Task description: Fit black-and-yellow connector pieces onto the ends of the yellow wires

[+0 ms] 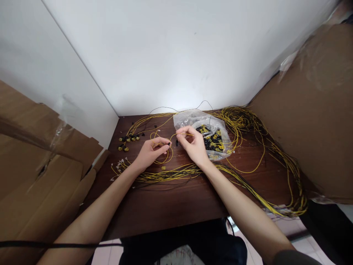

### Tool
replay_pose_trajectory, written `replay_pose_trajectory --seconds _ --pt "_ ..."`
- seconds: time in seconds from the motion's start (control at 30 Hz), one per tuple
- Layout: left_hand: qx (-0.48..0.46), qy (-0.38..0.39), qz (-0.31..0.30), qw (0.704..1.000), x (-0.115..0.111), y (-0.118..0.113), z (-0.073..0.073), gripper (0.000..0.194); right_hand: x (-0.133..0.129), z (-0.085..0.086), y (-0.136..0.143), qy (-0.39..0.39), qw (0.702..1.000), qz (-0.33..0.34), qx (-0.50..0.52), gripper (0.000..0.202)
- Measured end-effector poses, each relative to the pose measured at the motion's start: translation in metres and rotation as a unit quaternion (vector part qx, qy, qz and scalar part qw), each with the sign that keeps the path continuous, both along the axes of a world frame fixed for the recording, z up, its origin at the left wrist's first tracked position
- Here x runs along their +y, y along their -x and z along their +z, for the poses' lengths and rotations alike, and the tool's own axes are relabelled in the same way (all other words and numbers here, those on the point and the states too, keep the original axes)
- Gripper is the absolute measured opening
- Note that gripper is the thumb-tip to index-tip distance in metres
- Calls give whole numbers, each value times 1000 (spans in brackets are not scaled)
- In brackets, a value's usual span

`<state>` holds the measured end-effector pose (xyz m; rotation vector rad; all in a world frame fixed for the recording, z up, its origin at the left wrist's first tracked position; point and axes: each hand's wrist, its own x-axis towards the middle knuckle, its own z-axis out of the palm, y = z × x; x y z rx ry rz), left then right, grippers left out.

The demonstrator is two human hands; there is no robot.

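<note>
My left hand (151, 151) pinches a small black connector piece (169, 144) between thumb and fingertips, above the table. A thin yellow wire (173, 137) runs from near that piece to my right hand (193, 144), whose thumb and forefinger are closed on it. Loops of yellow wire hang around and below my left fingers. Just left of my right fingertips lies a small black part (177, 142). A loose yellow piece (163, 168) rests on the table below my hands. Behind my right hand, a clear plastic bag (187, 118) holds many black and yellow connector parts (215, 141).
Black and yellow connectors (129, 138) on wires lie at the left. A bundle of yellow and black wires (171, 175) crosses the brown table (154, 206) toward the right edge, below a wire tangle (234, 116). Cardboard (41, 158) stands left, more cardboard (309, 121) right.
</note>
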<state>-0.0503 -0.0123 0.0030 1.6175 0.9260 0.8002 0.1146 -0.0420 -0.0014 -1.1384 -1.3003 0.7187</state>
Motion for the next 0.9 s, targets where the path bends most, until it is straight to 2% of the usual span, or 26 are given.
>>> replay_pose_trajectory --seconds 0.27,0.53,0.7,0.9 --pt "-2 6 3 1000 1 0 -1 24 -1 2 2 -4 997 40 -67 7" --pt "-5 0 -7 1000 0 0 -1 21 -4 3 3 -22 987 60 -148 10" --pt "-1 2 -8 1000 1 0 -2 22 -4 3 3 -17 988 52 -144 10" --pt "2 6 4 1000 2 0 -3 24 -2 0 3 -8 995 41 -87 7"
